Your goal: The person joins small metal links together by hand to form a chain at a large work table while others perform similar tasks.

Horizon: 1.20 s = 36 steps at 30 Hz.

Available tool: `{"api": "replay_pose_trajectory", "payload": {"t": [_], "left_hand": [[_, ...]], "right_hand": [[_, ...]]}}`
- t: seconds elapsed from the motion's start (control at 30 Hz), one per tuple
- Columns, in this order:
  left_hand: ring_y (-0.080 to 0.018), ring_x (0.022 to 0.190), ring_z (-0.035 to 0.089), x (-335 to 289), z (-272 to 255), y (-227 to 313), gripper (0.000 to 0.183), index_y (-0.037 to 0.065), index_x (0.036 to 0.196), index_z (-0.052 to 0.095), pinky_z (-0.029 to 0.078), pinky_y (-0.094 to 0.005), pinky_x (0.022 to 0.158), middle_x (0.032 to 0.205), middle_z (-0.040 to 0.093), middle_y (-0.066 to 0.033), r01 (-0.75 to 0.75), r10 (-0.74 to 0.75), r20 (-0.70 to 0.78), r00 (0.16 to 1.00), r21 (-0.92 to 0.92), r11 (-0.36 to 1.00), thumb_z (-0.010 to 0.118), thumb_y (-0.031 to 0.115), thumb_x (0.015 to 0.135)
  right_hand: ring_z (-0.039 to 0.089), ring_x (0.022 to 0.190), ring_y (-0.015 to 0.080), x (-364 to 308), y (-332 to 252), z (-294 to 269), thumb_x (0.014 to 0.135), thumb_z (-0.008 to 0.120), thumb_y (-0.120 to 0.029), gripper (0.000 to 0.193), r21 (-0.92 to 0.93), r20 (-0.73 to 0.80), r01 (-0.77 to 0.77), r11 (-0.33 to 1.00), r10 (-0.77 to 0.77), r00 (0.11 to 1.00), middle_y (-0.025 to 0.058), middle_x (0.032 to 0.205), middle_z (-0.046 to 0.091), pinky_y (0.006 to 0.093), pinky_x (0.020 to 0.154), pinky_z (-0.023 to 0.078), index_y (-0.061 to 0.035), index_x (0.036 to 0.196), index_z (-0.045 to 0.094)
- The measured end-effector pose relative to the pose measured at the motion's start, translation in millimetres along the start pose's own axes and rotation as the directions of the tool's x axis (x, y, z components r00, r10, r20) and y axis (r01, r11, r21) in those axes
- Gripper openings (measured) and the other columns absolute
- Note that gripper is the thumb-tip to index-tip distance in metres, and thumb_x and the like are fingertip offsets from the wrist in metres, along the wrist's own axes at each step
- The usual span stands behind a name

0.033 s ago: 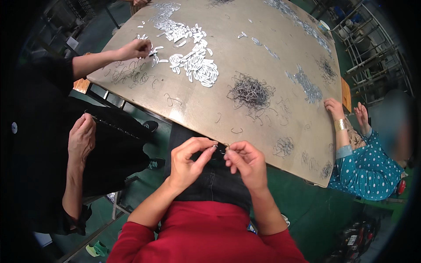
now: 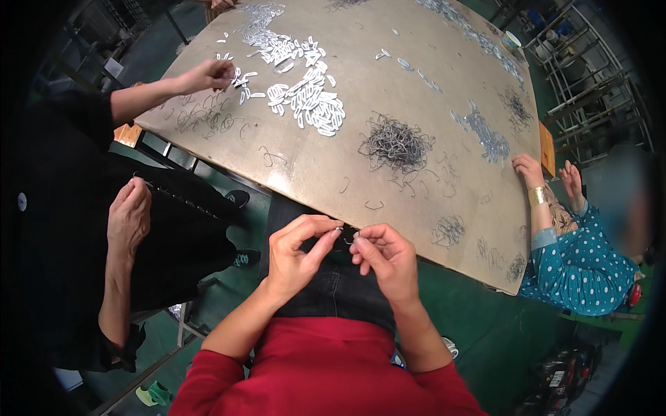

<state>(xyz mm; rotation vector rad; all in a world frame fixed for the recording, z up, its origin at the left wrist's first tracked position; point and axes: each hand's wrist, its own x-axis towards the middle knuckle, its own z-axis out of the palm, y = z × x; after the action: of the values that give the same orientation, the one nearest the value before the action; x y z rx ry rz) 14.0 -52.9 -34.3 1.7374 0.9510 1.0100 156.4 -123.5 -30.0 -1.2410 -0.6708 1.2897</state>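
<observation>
A tan counter [image 2: 388,83] spreads across the workroom, strewn with flat white clips [image 2: 305,97] and a tangle of wire hooks [image 2: 397,144]. Below its near edge, over the lap, the left hand [image 2: 295,260] and right hand [image 2: 385,260] pinch one small wire hook [image 2: 345,238] between closed fingertips. The fitting step seems under way; the next move likely needs a careful twist.
</observation>
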Motion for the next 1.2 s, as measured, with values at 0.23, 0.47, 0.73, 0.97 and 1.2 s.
{"api": "replay_pose_trajectory", "payload": {"t": [0.23,0.47,0.73,0.97,1.2], "left_hand": [[-0.0177,0.071,0.064,-3,2,-4,0.015,-0.001,0.087,0.066,0.050,-0.0255,0.064,0.082,0.066,-0.0105,-0.074,0.075,-0.018,0.997,0.019,0.997,0.066,-0.005,0.072],[-0.0178,0.073,0.062,22,-9,-33,0.017,-0.001,0.094,0.065,0.049,-0.0273,0.066,0.083,0.065,-0.0112,-0.114,0.134,-0.108,0.985,0.175,0.978,0.063,-0.003,0.076],[-0.0301,0.085,0.053,138,6,-135,0.018,0.002,0.093,0.058,0.044,-0.0402,0.069,0.086,0.056,-0.0133,-0.066,0.240,-0.182,0.954,0.652,0.755,0.063,0.012,0.078],[-0.0295,0.089,0.052,149,7,-138,0.016,0.000,0.094,0.054,0.048,-0.0379,0.071,0.089,0.053,-0.0143,-0.136,0.222,0.014,0.975,0.827,0.545,0.052,0.006,0.079],[-0.0293,0.087,0.055,158,0,-136,0.012,-0.002,0.088,0.053,0.050,-0.0374,0.072,0.087,0.055,-0.0160,-0.026,0.036,0.011,0.999,0.891,0.454,0.050,0.002,0.077]], "right_hand": [[0.061,0.069,0.0100,1,17,15,0.088,0.056,-0.005,0.011,-0.014,-0.121,0.119,0.993,-0.120,0.985,0.0085,0.080,0.063,0.0210,0.059,0.051,0.0040,0.094,0.056],[0.063,0.071,0.0115,-3,26,21,0.086,0.058,-0.001,0.009,-0.100,-0.180,0.252,0.962,-0.267,0.947,0.0094,0.081,0.065,0.0231,0.064,0.053,0.0049,0.092,0.056],[0.064,0.070,0.0120,-5,29,23,0.086,0.058,-0.002,0.008,-0.185,-0.152,0.242,0.952,-0.271,0.950,0.0096,0.079,0.065,0.0237,0.064,0.053,0.0040,0.091,0.056],[0.065,0.072,0.0118,-6,34,16,0.085,0.059,-0.001,0.007,-0.261,-0.123,0.263,0.929,-0.303,0.945,0.0101,0.079,0.065,0.0228,0.065,0.053,0.0043,0.090,0.059],[0.065,0.071,0.0127,2,36,20,0.084,0.059,-0.001,0.006,-0.275,-0.065,0.308,0.911,-0.337,0.939,0.0097,0.078,0.065,0.0229,0.062,0.052,0.0032,0.088,0.058]]}}
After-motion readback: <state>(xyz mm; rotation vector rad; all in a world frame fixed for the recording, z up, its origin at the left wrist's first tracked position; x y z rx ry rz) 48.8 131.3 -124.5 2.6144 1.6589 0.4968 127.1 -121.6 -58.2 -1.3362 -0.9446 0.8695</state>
